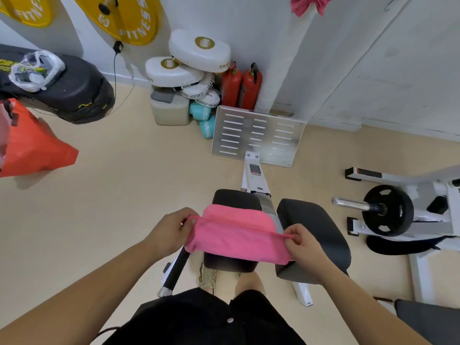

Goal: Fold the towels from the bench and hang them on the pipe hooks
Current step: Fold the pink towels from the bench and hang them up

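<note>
Pink towel [236,236] stretched between both hands over the bench's two black pads [235,199]. Long axis runs left to right, the right end a little lower and nearer the person than the left. It is folded over on itself: a front panel hangs down toward the person, a second layer drapes back onto the left pad. Fabric is plain, bright pink, soft-looking, smooth with slight sag in the middle; the top fold line is pulled taut into a thin ridge.

Left hand [169,231] pinches the left corner, thumb and fingers closed tight on the fabric edge. Right hand [302,245] does the same at the right corner, fingers curled shut around a thin pulled-out tip of cloth. Both forearms reach in from the bottom of the view.

Right pad [316,235] lies just beside the towel's right end, partly under the right hand.

Farther off, a slotted metal footplate [257,135] stands at the bench's far end. Behind it a white wrapped pipe [286,63] rises along the wall, and a second pink towel [310,3] hangs bunched at its top, partly cut off by the frame edge. Two red extinguishers [242,85] stand left of the pipe.
</note>
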The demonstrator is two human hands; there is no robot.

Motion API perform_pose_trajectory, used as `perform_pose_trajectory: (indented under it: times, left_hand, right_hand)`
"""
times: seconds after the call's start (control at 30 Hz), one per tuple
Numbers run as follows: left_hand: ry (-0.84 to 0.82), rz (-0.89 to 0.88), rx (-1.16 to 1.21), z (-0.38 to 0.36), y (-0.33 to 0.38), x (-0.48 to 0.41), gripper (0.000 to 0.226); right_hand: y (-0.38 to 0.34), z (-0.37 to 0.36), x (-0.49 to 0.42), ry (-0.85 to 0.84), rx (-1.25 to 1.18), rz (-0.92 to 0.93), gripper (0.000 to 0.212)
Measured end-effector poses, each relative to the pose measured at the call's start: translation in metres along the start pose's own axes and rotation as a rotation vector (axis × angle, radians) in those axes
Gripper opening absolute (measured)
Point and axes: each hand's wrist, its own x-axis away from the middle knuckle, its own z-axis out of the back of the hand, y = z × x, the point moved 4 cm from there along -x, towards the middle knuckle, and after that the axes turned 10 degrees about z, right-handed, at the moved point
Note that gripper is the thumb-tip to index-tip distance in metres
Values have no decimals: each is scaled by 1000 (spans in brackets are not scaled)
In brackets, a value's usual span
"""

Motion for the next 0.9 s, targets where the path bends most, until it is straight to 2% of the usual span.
perform_pose_trajectory:
  times: [0.13, 0.3, 0.37, 0.43, 0.5, 0.57, 0.7, 0.8, 0.9]
  left_hand:
    - [98, 149, 75, -8, 12, -43, 21]
    - [71, 348, 28, -25, 0, -75, 19]
    - [62, 449, 67, -33, -9, -80, 29]
    - [15, 583, 132, -43, -19, -79, 51]
    - [-65, 660, 192, -54, -21, -76, 58]
    - [-140, 720, 322, -63, -19, -69, 54]
    - [-138, 859, 627, -70, -34, -62, 59]
    - [-224, 939, 859, -65, -39, -56, 56]
    - [-350, 937, 941, -55, -30, -50, 52]
  right_hand:
    - [-8, 8, -49, 140, 59, 46, 20]
    - [5, 6, -96, 94, 121, -3, 16]
    - [18, 2, -106, 82, 119, -47, 22]
    - [26, -6, -110, 54, 148, -90, 41]
    - [27, -16, -109, -2, 243, -58, 52]
    - [24, -26, -101, -68, 416, 27, 53]
    - [1, -43, -76, -162, 680, 262, 49]
    - [-5, -57, -70, -269, 682, 260, 55]
    - [-8, -68, -72, -286, 637, 234, 59]
